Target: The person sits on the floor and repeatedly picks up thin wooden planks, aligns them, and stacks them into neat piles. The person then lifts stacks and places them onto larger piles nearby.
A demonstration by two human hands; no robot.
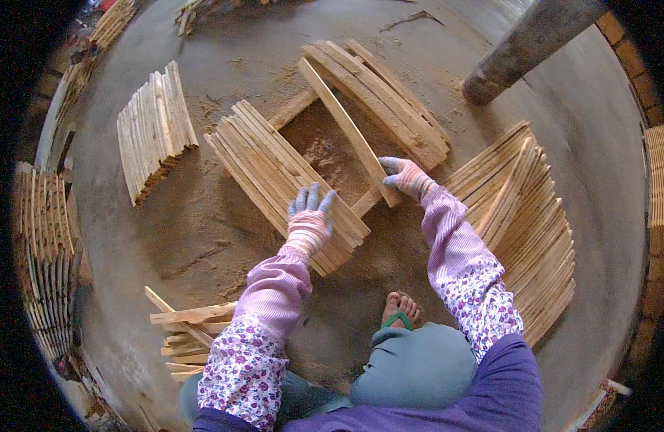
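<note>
Off to my left a loose bundle of slats lies on the dusty floor, well apart from my work. My left hand, gloved, rests flat with fingers spread on the near stack of slats, a wide grip holding nothing, just pressing the pile steady. My right hand has closed its grip on the lower end of a single long slat that lies slanted across the gap towards the far stack. It looks thin, light and stiff, likely splintery; I judge it handles best taken near one end. A fanned pile lies at my right.
</note>
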